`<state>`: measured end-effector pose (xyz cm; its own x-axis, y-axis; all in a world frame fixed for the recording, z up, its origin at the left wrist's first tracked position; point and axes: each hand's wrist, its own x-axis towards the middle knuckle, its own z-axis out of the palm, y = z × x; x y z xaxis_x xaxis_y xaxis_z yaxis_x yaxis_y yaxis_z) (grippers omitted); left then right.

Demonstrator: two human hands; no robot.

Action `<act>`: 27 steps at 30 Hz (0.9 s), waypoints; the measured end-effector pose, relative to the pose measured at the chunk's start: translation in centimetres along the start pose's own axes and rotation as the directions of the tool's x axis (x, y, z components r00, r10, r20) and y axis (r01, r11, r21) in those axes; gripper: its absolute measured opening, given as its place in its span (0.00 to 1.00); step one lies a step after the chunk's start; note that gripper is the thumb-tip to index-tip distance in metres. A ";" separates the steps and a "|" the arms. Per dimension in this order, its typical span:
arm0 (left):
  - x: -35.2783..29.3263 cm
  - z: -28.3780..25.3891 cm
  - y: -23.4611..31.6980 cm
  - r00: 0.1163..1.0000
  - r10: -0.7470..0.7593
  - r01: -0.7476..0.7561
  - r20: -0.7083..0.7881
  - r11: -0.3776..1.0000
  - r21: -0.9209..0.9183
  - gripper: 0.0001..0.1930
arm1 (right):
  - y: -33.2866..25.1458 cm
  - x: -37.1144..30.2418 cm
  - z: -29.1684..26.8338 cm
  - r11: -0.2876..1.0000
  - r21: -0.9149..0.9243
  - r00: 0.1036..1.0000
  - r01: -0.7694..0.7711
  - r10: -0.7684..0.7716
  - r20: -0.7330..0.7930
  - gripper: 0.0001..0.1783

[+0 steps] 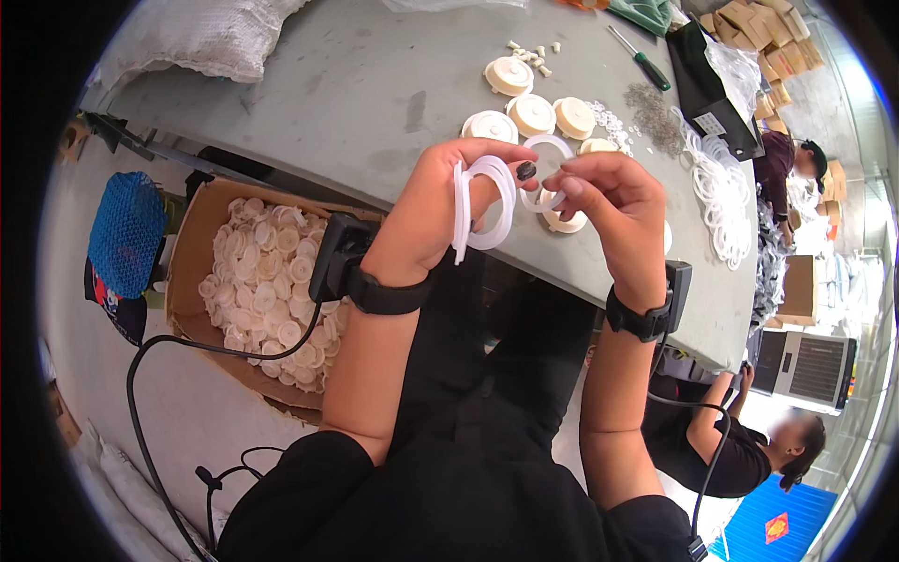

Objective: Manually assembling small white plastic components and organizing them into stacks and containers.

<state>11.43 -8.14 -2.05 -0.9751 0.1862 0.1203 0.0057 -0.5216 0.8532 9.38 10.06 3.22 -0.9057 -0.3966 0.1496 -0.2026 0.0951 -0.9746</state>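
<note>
Several loops of white flexible ring hang around the thumb of my left hand. Something small and black covers that thumb's tip. Between my two hands is another whitish translucent ring. My right hand pinches its right side with thumb and fingers, while the left fingertips meet its left side. Just beyond, round cream caps stand on the grey table. One more cap is partly hidden below the right fingers. Black straps circle both wrists.
Small cream plugs, tiny white rings, a green-handled screwdriver and a heap of white rings lie on the table. A cardboard box of whitish discs stands left. At right sits a co-worker; another person is farther off.
</note>
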 end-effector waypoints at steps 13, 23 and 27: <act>0.5 -2.3 1.6 0.985 -0.011 0.071 -0.172 0.935 0.348 0.12 | 1.7 3.5 1.6 0.977 -0.101 0.978 -0.186 0.174 -0.114 0.10; 3.3 -2.7 0.7 0.919 0.207 0.182 -0.334 0.529 0.829 0.13 | 5.2 6.0 1.4 0.841 -0.542 0.995 -0.010 -0.045 -0.087 0.07; 3.5 -2.4 0.8 0.900 0.206 0.232 -0.384 0.519 0.822 0.13 | 5.8 6.1 1.1 0.903 -0.426 0.990 -0.057 -0.003 -0.138 0.07</act>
<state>7.52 -9.87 -2.20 -0.9617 -0.2594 0.0887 -0.0413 0.4570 0.8885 3.08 7.16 -1.75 -0.9480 -0.2666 0.1737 -0.2897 0.4975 -0.8176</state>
